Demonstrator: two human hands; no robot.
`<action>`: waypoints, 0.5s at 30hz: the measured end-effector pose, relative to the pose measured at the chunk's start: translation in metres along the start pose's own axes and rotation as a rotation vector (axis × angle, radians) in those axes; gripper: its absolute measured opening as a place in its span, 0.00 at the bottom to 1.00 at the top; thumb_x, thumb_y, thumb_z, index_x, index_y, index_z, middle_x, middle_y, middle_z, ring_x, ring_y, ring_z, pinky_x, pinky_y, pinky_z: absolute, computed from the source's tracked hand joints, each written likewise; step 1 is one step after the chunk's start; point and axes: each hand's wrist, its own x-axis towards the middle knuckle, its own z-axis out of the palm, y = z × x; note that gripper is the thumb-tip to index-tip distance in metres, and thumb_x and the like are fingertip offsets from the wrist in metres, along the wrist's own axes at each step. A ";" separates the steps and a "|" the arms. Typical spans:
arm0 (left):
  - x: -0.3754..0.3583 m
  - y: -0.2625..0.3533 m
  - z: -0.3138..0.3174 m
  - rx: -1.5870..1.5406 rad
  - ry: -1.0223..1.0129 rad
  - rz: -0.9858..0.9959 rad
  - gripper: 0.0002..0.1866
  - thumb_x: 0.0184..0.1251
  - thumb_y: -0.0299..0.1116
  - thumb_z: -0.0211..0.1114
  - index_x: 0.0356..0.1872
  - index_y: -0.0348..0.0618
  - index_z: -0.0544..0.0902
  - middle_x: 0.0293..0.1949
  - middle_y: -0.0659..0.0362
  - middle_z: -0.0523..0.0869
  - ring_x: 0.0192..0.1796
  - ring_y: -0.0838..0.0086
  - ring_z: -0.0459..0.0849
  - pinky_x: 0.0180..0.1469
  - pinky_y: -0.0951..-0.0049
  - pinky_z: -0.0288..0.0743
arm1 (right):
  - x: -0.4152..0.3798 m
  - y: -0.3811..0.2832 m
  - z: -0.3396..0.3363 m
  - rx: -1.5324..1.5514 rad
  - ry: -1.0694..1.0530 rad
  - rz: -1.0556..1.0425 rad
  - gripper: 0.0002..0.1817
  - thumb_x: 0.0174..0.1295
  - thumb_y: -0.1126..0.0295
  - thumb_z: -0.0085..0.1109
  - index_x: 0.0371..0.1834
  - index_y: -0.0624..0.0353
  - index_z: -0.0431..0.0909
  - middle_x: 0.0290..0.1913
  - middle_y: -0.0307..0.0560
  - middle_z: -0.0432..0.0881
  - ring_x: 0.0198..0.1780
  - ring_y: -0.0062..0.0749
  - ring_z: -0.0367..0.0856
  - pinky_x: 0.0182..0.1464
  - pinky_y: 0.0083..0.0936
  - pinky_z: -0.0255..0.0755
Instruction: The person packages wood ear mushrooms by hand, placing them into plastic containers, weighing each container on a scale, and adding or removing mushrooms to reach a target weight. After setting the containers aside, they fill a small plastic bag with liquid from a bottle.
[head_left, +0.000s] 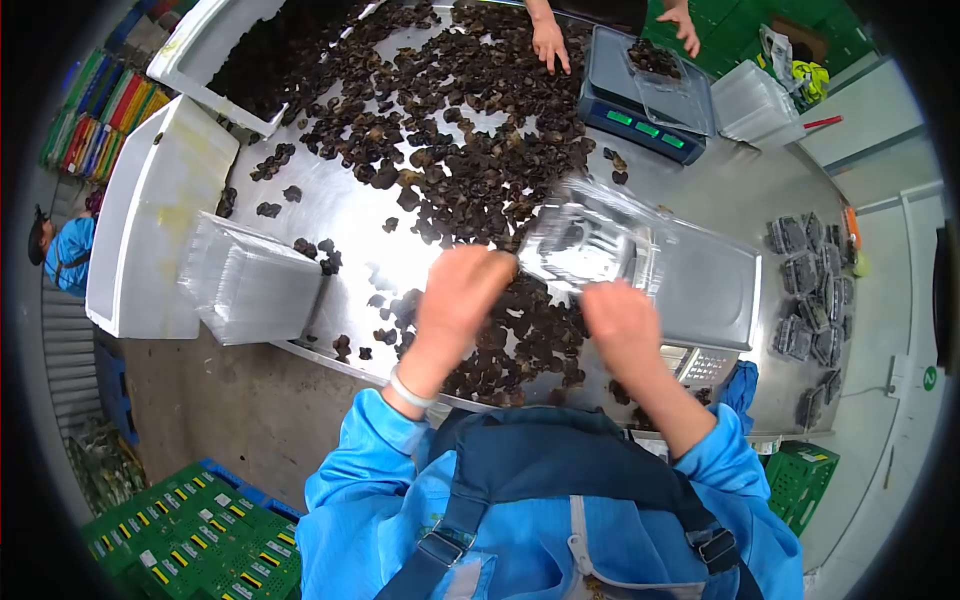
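Note:
Between my two hands is a clear plastic container, smeared by motion, held over the steel table. My left hand is closed at its near left edge. My right hand grips the near right edge, with its fingers partly hidden. Inside the container some dark bits show, though blur hides whether they lie in it or beneath it. Dark brown, ruffled pieces like mushrooms spread over the table under and beyond my hands. Beside my right hand is a weighing scale with a bare metal pan.
Across the table, another person's hand touches the dark pieces near a second scale. Stacked clear containers stand at left by a white foam box. More containers stand back right. Filled packs lie at right.

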 end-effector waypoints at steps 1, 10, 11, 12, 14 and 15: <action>-0.019 -0.023 0.010 0.028 0.031 -0.196 0.16 0.52 0.21 0.65 0.45 0.44 0.84 0.41 0.55 0.84 0.48 0.56 0.83 0.52 0.60 0.77 | -0.019 0.021 0.005 -0.066 0.079 0.028 0.09 0.50 0.74 0.60 0.36 0.58 0.76 0.32 0.45 0.74 0.37 0.39 0.77 0.37 0.36 0.71; -0.089 -0.124 0.108 0.078 -0.395 -0.276 0.08 0.59 0.24 0.61 0.36 0.41 0.87 0.37 0.54 0.80 0.45 0.58 0.79 0.46 0.60 0.75 | -0.122 0.103 0.011 -0.260 -0.106 0.502 0.23 0.54 0.75 0.68 0.55 0.61 0.78 0.47 0.54 0.81 0.51 0.52 0.78 0.54 0.43 0.74; -0.095 -0.129 0.117 0.124 -0.419 -0.279 0.07 0.60 0.25 0.60 0.36 0.40 0.86 0.38 0.54 0.79 0.45 0.57 0.79 0.46 0.60 0.75 | -0.113 0.095 0.010 -0.224 -0.076 0.496 0.25 0.53 0.75 0.69 0.57 0.60 0.77 0.50 0.55 0.81 0.53 0.53 0.78 0.57 0.43 0.73; -0.093 -0.131 0.118 0.149 -0.424 -0.278 0.05 0.59 0.26 0.62 0.33 0.40 0.84 0.37 0.53 0.79 0.45 0.57 0.79 0.45 0.58 0.75 | -0.103 0.085 0.012 -0.186 -0.046 0.491 0.27 0.52 0.74 0.70 0.59 0.59 0.76 0.53 0.57 0.80 0.55 0.54 0.77 0.60 0.43 0.71; -0.090 -0.137 0.114 0.102 -0.391 -0.324 0.04 0.59 0.28 0.65 0.31 0.39 0.83 0.37 0.52 0.79 0.44 0.55 0.79 0.45 0.57 0.75 | -0.079 0.062 0.025 0.005 -0.064 0.482 0.27 0.53 0.73 0.71 0.59 0.60 0.77 0.55 0.57 0.80 0.58 0.54 0.77 0.62 0.43 0.71; -0.090 -0.138 0.110 0.032 -0.351 -0.374 0.05 0.59 0.30 0.68 0.32 0.39 0.84 0.36 0.52 0.79 0.43 0.53 0.80 0.45 0.57 0.75 | -0.064 0.052 0.033 0.158 -0.110 0.475 0.25 0.55 0.72 0.70 0.57 0.61 0.77 0.55 0.56 0.81 0.58 0.54 0.77 0.62 0.43 0.71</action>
